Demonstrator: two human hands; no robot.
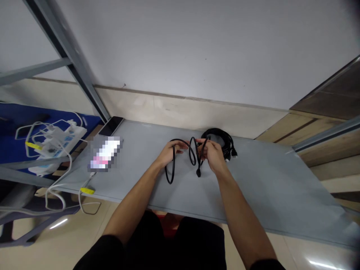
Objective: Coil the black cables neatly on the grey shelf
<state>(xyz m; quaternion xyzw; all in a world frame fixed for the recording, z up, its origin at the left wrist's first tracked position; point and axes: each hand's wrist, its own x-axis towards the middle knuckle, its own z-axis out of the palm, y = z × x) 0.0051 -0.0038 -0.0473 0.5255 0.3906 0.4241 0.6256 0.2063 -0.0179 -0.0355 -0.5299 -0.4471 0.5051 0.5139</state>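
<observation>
A thin black cable (180, 144) hangs in loose loops between my left hand (171, 153) and my right hand (211, 155), and both hands grip it. Its small black plug (198, 173) dangles just below my right hand. The lowest loop touches the grey metal shelf top (261, 180) in front of me. Behind my right hand lies a coiled black cable (218, 135), with a connector (233, 153) at its right side. My right hand hides part of the coil.
A black smartphone (111, 126) and a pixelated object (105, 153) lie at the shelf's left. Further left are a white power strip (67, 137) with white cables and yellow tags, and a blue surface (17, 120). A grey metal upright (75, 63) rises at the left. A wall stands behind the shelf.
</observation>
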